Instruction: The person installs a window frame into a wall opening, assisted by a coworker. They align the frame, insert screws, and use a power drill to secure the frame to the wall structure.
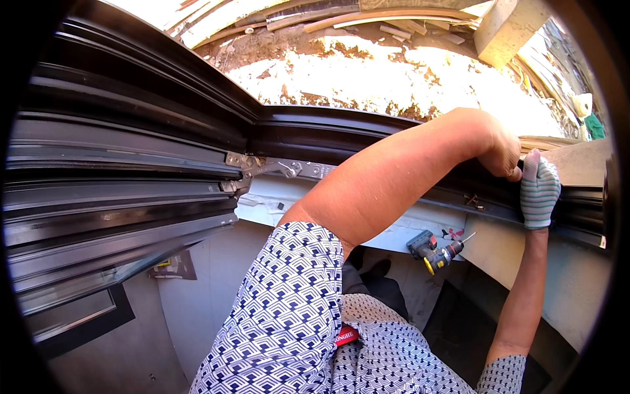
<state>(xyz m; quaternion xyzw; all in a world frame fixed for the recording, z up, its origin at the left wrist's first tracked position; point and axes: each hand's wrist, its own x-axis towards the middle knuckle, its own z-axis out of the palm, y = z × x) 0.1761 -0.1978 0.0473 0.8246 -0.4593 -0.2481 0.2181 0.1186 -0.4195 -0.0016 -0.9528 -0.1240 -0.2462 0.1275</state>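
Observation:
My bare left hand (502, 156) reaches across to the right over a dark brown window frame (328, 123). Its fingers are curled down at the frame's right part, and what they grip is hidden. Close beside it is my right hand (540, 192), in a grey-green striped glove, with its fingers closed at the same spot; a small dark thing shows between the two hands, too hidden to name. Small brass-coloured screws (472, 199) lie on the frame below my left hand. A cordless drill (433, 252) with a long bit lies on the white sill below them.
At left the dark window sash (118, 157) stands open on a metal hinge arm (282, 169). Small red pieces (451, 234) lie beside the drill. Outside are sunlit rubble (341, 72), long wooden strips (394, 16) and a concrete post (508, 33).

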